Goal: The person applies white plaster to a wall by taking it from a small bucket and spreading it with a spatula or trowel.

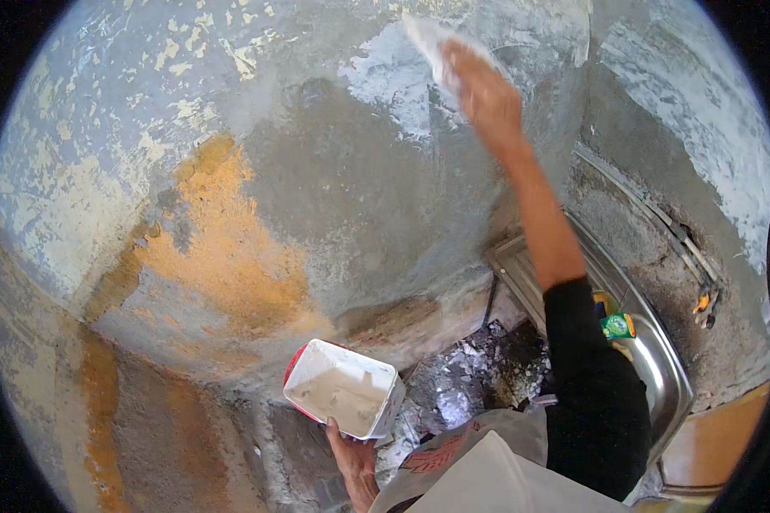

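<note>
Spreading white filler on a patchy grey wall (359, 197), far up and to the right. Right hand (486, 92) raised high, fingers closed around a flat white spreading blade (425, 38), its edge laid against the wall beside a fresh white patch (393, 81). Left hand (351, 453) low and near, fingers curled under the rim of a white tub (344, 389), held tilted, open side up, a smear of filler inside.

To do this stroke well, probably best to:
- keep the blade at a shallow tilt, pressed evenly, so no ridges stay behind;
- pull in one long pass into the wet patch, overlapping its edge;
- hold the tub close under the work, level enough not to spill;
- reload little and often rather than heaping the blade.

Bare orange-brown area (231, 256) to the left, not yet covered. Steel sink (659, 359) at the right, a green bottle (618, 325) lying in it; rubble (479, 376) on the floor below.
</note>
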A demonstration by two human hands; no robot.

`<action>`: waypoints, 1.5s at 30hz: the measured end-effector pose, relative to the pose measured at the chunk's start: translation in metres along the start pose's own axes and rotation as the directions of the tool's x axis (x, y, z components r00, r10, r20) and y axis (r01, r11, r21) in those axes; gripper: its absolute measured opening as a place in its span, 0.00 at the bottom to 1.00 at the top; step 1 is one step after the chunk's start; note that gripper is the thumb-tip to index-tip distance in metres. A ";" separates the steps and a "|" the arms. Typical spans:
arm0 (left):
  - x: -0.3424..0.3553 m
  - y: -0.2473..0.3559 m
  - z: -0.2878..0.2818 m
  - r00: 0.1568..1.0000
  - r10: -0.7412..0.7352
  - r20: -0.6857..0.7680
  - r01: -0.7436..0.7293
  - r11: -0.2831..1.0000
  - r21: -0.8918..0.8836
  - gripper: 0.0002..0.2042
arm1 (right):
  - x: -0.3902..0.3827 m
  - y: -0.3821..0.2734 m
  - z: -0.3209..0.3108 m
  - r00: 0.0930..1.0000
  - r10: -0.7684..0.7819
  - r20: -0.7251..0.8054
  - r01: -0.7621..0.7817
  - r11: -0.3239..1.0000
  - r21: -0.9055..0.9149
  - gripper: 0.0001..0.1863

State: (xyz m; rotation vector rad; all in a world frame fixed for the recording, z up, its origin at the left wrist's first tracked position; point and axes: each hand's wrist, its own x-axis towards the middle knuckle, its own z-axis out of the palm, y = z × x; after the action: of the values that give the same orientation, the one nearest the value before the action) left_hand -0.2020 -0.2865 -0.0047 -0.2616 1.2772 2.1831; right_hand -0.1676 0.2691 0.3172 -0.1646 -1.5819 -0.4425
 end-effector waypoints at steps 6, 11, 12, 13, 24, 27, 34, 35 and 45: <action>-0.013 -0.031 0.012 0.998 -0.020 0.055 0.025 0.997 -0.075 0.44 | 0.006 0.009 0.053 0.985 -0.143 0.100 0.148 0.988 -0.042 0.28; -0.021 -0.045 0.055 0.999 0.020 0.035 -0.017 0.997 -0.073 0.42 | -0.119 -0.023 0.054 0.952 -0.099 0.290 0.107 0.994 -0.012 0.32; -0.024 -0.044 0.070 0.997 0.031 0.076 -0.025 0.997 -0.075 0.41 | -0.143 -0.025 0.056 0.951 -0.091 0.296 0.097 0.995 -0.007 0.32; -0.026 -0.045 0.080 0.998 0.024 0.064 -0.020 0.998 -0.066 0.41 | -0.165 -0.030 0.056 0.944 -0.076 0.321 0.080 0.997 0.001 0.31; -0.046 -0.054 0.099 0.989 0.016 0.145 -0.013 1.000 -0.018 0.40 | -0.187 0.010 -0.045 0.588 0.370 0.719 -0.798 0.412 0.440 0.22; -0.051 -0.061 0.096 0.994 -0.010 0.106 0.010 1.000 -0.003 0.40 | -0.157 0.055 -0.049 0.165 0.682 0.713 -0.530 -0.548 0.647 0.17; -0.054 -0.055 0.077 0.997 -0.001 0.073 0.003 1.000 -0.031 0.39 | -0.182 0.119 -0.033 0.133 0.793 0.594 -0.171 -0.572 0.802 0.13; -0.053 -0.054 0.074 0.997 0.005 0.076 -0.003 1.000 -0.031 0.39 | -0.182 0.118 -0.033 0.074 0.859 0.506 -0.146 -0.493 0.858 0.12; -0.050 -0.029 0.074 0.999 0.042 0.009 -0.043 0.995 0.089 0.40 | -0.099 0.108 0.062 0.535 0.839 -0.096 -0.799 0.540 0.266 0.30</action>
State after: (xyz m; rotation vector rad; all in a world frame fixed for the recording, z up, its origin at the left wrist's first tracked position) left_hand -0.1353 -0.2329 0.0346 -0.1922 1.3840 2.1534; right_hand -0.1787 0.4070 0.2392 -0.6727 -1.1414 0.4488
